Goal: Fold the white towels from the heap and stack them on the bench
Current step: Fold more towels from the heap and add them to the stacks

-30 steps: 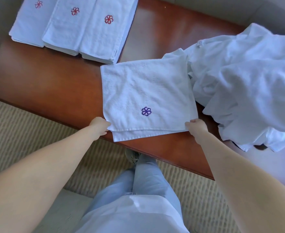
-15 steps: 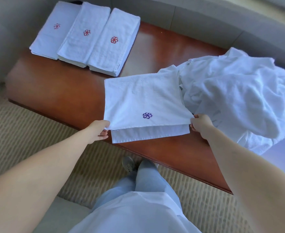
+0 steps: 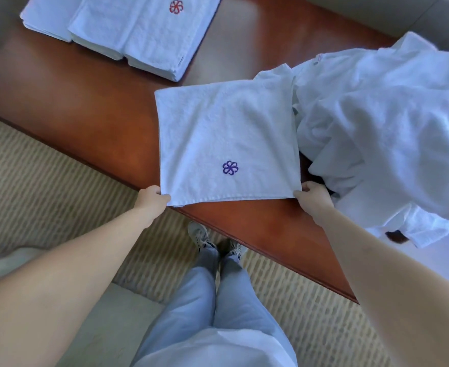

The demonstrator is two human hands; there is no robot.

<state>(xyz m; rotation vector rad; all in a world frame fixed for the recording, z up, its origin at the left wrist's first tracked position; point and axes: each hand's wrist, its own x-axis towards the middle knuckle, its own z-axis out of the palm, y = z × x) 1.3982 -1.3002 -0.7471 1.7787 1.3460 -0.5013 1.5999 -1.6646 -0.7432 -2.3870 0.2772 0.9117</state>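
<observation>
A white towel with a purple flower mark (image 3: 226, 144) lies folded in a square on the reddish wooden bench (image 3: 91, 112). My left hand (image 3: 152, 198) pinches its near left corner and my right hand (image 3: 313, 196) pinches its near right corner, both at the bench's front edge. The heap of crumpled white towels (image 3: 384, 128) fills the bench's right end, touching the towel's right side. Folded towels with red flower marks (image 3: 138, 33) lie side by side at the far left.
Beige striped carpet (image 3: 46, 181) runs in front of the bench. My legs in light blue trousers and my shoes (image 3: 204, 237) stand close to its front edge. A pale wall or upholstery borders the bench behind.
The towel's upper layer, raised half a second ago, now lies flat with its near edges lined up. Both hands still hold the near corners. The camera has tilted downward.
</observation>
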